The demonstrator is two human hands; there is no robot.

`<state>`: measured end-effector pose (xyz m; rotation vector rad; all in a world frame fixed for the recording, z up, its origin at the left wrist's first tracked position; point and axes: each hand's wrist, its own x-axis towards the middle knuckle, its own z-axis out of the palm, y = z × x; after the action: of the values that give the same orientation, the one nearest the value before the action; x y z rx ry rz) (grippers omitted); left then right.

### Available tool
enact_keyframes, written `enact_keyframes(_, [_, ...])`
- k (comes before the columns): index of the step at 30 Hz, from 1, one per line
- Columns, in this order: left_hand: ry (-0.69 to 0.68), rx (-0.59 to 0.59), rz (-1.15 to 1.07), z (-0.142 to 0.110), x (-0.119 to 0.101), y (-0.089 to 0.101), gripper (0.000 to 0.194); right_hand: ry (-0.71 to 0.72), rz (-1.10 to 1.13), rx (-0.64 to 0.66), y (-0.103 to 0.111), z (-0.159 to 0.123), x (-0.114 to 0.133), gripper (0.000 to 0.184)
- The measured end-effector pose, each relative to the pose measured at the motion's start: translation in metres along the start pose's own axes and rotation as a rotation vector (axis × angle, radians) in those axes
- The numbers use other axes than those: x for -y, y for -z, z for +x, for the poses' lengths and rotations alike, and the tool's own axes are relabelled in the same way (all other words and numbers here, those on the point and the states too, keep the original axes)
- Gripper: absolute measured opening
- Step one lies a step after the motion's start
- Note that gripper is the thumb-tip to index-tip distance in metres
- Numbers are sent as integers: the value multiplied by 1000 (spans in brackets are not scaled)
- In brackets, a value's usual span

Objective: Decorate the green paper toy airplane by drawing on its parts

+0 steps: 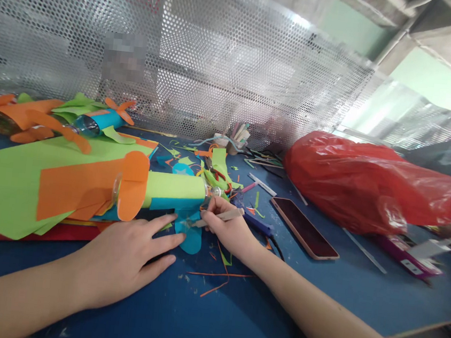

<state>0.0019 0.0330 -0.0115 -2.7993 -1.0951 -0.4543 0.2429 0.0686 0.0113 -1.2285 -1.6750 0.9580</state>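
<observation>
Blue paper piece (191, 243): lies flat near the centre of the blue tabletop (226, 314); shows rounded lobes, smooth and matte; taken as dial centre for all bearings below.
Wrapped bottle (177, 185): lies on its side just beside, between 11 and 12 o'clock; wears yellow-green paper with a blue strip; carries a rounded orange fin at the left end; bares clear plastic at the right.
Left hand (132, 250): rests at 8 o'clock with fingers spread loosely, gripping nothing; meets the edge of the blue paper piece with fingertips.
Right hand (223, 222): pinches a pale pen (229, 214) at 2 o'clock, fingers closed around it; aims the tip at the blue paper piece; cannot tell whether touching.
Pen cup (233, 147): stands at 1 o'clock; holds slim upright items, too small to identify.
Red bag (361, 178): bulges at 2 o'clock in glossy, creased plastic; hides its contents.
Paper sheets (1, 188): lie overlapped toward 9 o'clock, light green and orange, straight-edged.
Other bottles (40, 112): lie at 10 o'clock, clad in orange and blue paper.
Phone (303, 228): lies at 3 o'clock, dark-screened.
Panel (220, 66): stands at 12 o'clock in perforated grey metal.
</observation>
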Motion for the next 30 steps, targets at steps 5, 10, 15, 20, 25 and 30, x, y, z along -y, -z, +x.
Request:
enact_keyframes(5, [-5,-6,3,1,1,1,47,-21,-4,-13,0,0,1,22])
enact_keyframes(10, [-2,-9,-10,1,0,1,47,-7,-10,4,0,0,1,21])
enact_keyframes(15, [5,-25,-21,0,1,-1,45,-24,-16,-24,0,0,0,22])
enact_keyframes(20, [4,-20,-13,0,1,-2,46,-23,-18,-18,1,0,0,23])
enact_keyframes(25, [2,-15,-21,1,0,-1,47,-16,-9,-13,0,1,-1,22])
enact_keyframes(30, [8,-22,-24,0,1,-1,45,-14,-25,-16,0,1,-3,23])
